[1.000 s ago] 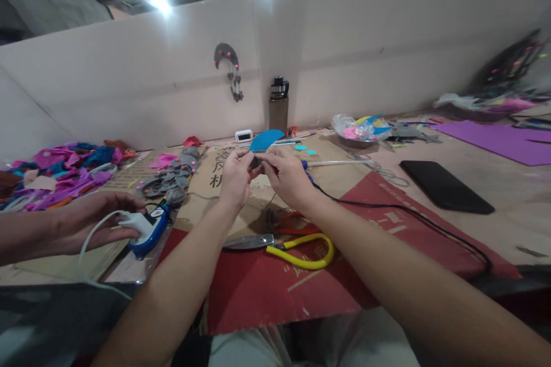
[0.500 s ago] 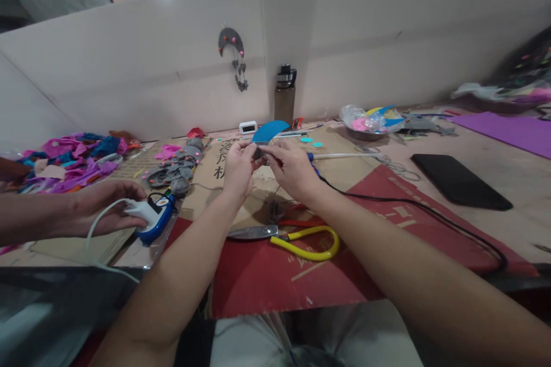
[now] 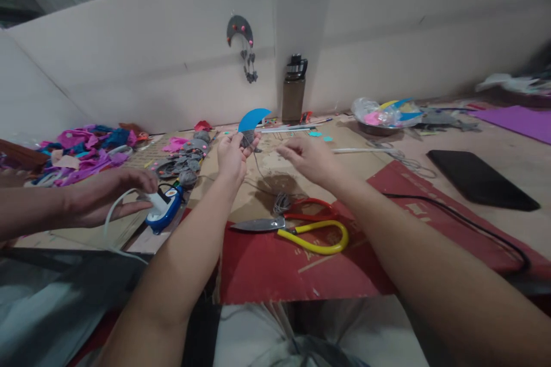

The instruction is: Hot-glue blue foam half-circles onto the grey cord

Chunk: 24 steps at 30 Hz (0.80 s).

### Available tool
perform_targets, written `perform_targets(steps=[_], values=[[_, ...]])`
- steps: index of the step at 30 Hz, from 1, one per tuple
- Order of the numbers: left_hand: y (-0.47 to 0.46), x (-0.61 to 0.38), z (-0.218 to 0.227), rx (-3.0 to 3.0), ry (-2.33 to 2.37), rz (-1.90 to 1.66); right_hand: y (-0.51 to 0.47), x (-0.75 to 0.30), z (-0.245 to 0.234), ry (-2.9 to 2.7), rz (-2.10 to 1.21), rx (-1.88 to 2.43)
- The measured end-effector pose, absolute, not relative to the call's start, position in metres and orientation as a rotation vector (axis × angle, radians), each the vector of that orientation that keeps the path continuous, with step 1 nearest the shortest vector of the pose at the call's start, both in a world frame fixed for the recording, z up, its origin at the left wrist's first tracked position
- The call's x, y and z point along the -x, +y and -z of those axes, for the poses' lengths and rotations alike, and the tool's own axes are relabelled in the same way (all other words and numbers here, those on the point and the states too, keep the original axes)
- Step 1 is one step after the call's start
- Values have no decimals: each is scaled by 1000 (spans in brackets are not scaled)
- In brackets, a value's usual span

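Observation:
My left hand (image 3: 232,155) is raised over the cardboard mat (image 3: 267,172) and pinches a blue crescent-shaped foam piece (image 3: 253,118) with a small grey bit under it. A thin grey thread (image 3: 263,175) hangs from that piece down to a loose grey tangle (image 3: 282,202) on the mat. My right hand (image 3: 310,159) hovers a little to the right, fingers curled in a pinch; whether it grips the thread is unclear. Scissors with red and yellow handles (image 3: 301,226) lie just below both hands.
Another person's hand (image 3: 103,198) at the left touches a blue and white glue gun (image 3: 164,210). Grey felt pieces (image 3: 181,163), coloured scraps (image 3: 81,152), a brown bottle (image 3: 293,94), a bowl of scraps (image 3: 381,117), a black phone (image 3: 480,178) and a black cable (image 3: 465,221) lie around.
My hands have parted: the left lifted the blue piece up and left, the right drew away to the right. The view shifted, so everything sits further right.

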State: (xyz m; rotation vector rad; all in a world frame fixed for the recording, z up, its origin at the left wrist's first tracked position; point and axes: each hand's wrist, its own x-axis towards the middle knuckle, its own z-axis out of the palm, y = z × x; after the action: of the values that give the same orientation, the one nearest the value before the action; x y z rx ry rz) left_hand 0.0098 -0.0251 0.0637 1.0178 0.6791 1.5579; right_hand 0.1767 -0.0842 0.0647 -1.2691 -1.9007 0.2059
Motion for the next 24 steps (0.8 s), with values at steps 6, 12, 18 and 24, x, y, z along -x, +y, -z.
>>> perform_targets(steps=[6, 12, 18, 24], values=[[-24, -8, -67, -1014, 689, -1549, -73, -223, -70, -1749, 22, 1926], [-26, -10, -66, -1065, 634, -1531, -52, -222, -32, -1894, -7, 1947], [-27, -12, -64, -1111, 571, -1507, -41, -220, -17, -1726, -260, 1986], [-27, -12, -66, -1115, 574, -1519, -49, -225, -43, -1371, -570, 2068]])
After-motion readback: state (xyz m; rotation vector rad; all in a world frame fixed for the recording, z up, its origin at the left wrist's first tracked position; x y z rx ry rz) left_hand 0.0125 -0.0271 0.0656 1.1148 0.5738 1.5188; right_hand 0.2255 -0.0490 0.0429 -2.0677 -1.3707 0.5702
